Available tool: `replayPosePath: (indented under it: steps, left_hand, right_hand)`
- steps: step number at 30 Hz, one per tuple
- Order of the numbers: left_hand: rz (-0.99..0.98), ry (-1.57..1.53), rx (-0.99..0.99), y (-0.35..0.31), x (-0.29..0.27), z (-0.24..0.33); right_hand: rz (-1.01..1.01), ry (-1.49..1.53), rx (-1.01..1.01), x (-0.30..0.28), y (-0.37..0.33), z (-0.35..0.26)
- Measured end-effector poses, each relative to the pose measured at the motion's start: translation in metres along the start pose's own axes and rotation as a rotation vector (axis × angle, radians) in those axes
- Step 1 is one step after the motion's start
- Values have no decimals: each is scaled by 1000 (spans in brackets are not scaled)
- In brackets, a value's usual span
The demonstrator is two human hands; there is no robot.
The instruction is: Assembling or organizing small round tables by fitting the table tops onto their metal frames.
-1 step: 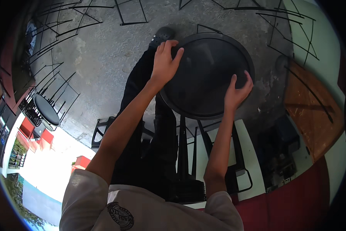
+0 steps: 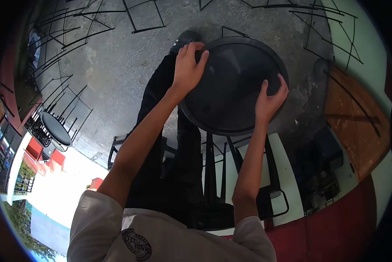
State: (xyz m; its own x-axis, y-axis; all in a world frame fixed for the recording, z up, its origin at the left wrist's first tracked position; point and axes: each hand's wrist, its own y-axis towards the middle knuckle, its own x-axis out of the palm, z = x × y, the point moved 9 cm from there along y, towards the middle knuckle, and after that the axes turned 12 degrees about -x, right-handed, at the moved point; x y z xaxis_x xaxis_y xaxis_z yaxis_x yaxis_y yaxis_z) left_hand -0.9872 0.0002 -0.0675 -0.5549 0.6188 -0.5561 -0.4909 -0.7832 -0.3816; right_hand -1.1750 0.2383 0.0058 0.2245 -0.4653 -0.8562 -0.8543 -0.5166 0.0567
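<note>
A round black disc (image 2: 233,87) with a raised rim, like a stool seat or small tabletop, lies in front of me above dark metal frame parts. My left hand (image 2: 188,65) grips its left rim, thumb over the top and fingertips at the edge. At the right rim, my right hand (image 2: 271,98) is curled, its thumb over the disc and fingers at the edge. The underside of the disc is hidden.
Thin black metal frames (image 2: 145,30) stand around on the grey concrete floor (image 2: 113,65). Another round black top (image 2: 56,129) rests on stacked frames at left. A brown wooden panel (image 2: 357,131) leans at right. Black chair legs (image 2: 210,170) stand beside my leg.
My view has shifted slightly, so the surroundings sit a little differently. Both hands keep their places at the disc's rim.
</note>
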Motion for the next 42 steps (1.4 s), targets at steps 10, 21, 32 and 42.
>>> replayPosePath:
  steps: [10, 21, 32, 42]
  left_hand:
    - [-879, -158, -357, 108, 154, 15]
    - [-1223, -341, -529, 101, 183, 20]
    - [-1227, -285, -493, 100, 179, 31]
    - [-1027, -187, -403, 103, 167, 35]
  right_hand:
    - [-272, -65, -101, 83, 90, 28]
    - [-285, -48, -65, 80, 97, 22]
    - [-270, -10, -12, 89, 104, 24]
    - [-239, -59, 15, 93, 111, 22]
